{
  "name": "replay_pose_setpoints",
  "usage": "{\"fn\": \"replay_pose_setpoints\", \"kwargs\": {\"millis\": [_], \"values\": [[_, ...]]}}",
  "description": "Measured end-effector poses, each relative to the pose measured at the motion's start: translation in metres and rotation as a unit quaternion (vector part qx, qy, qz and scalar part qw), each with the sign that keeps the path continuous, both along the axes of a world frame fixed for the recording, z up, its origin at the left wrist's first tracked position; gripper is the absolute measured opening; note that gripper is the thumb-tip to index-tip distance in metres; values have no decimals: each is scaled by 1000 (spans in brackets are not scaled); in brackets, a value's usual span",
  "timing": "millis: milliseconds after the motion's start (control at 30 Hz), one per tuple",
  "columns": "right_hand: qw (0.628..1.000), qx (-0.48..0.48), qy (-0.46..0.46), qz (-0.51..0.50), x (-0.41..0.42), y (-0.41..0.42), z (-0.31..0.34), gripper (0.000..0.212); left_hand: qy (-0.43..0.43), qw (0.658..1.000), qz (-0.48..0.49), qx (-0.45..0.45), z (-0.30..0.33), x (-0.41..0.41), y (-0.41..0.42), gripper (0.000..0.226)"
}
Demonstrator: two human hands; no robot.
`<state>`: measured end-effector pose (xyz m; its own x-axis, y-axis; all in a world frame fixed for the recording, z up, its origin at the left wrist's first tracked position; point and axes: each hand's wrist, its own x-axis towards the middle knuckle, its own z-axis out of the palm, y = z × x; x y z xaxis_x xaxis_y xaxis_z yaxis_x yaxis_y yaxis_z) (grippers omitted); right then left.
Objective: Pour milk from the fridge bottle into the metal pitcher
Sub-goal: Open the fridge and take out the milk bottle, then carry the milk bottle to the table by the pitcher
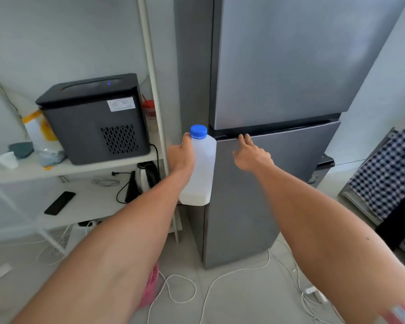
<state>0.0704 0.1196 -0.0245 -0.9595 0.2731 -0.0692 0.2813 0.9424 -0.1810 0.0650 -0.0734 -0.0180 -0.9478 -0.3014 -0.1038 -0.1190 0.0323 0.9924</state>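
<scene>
Gripped the milk bottle [201, 164] upright in the left hand [180, 157], fingers wrapped round its upper body just below the blue cap [198, 131], only a shallow layer of milk at the bottom. Held it in front of the grey fridge [278, 66], at the left edge of the closed lower door [266, 183]. Rested straight fingertips of the right hand [252, 156] on that door's top edge, grasping nothing. Left the black appliance [94, 118] on the white shelf [80, 167], well apart.
</scene>
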Motion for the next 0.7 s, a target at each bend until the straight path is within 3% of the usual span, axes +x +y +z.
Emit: {"fn": "replay_pose_setpoints", "kwargs": {"millis": [267, 333, 400, 467, 600, 700], "values": [[999, -35, -11, 7, 2, 7, -6, 72, 9, 1000, 4, -19, -2, -1, 9, 58], [997, -64, 52, 11, 8, 4, -18, 65, 13, 1000, 1, -25, 0, 0, 12, 58], [985, -118, 123, 6, 16, -3, -31, 45, 17, 1000, -3, -22, 2, 2, 15, 58], [968, -210, 133, -16, 24, -15, -42, 35, 20, 1000, -7, -15, 5, 4, 18, 57], [896, -430, 72, -87, 39, -36, -53, 56, 22, 1000, -10, -2, 13, 8, 25, 55], [776, -609, 10, -161, 46, -45, -60, 66, 32, 999, -31, 5, 14, 12, 30, 55]]}}
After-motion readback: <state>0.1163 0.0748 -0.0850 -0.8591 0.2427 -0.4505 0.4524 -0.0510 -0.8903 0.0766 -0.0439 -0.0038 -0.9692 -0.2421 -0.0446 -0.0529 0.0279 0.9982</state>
